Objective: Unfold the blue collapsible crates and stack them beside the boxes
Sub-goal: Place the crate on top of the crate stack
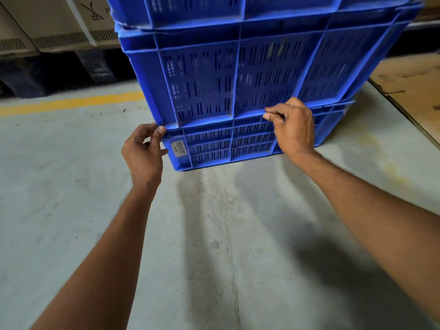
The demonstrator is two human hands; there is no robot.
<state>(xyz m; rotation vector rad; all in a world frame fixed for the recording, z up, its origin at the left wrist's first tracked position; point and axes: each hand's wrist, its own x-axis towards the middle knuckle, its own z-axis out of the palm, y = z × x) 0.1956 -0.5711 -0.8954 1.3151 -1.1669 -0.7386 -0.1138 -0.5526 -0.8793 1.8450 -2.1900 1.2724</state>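
A stack of blue slotted crates stands on the concrete floor in front of me. The bottom crate carries a white label on its left corner. A taller middle crate sits on it, and a third crate is on top, cut off by the frame. My left hand pinches the left front corner where the bottom crate's rim meets the middle crate. My right hand grips the same rim seam further right, fingers curled on the edge.
Cardboard boxes rest on dark pallets at the back left. A flat sheet of cardboard lies on the floor at the right. A yellow line crosses the floor to the left of the stack.
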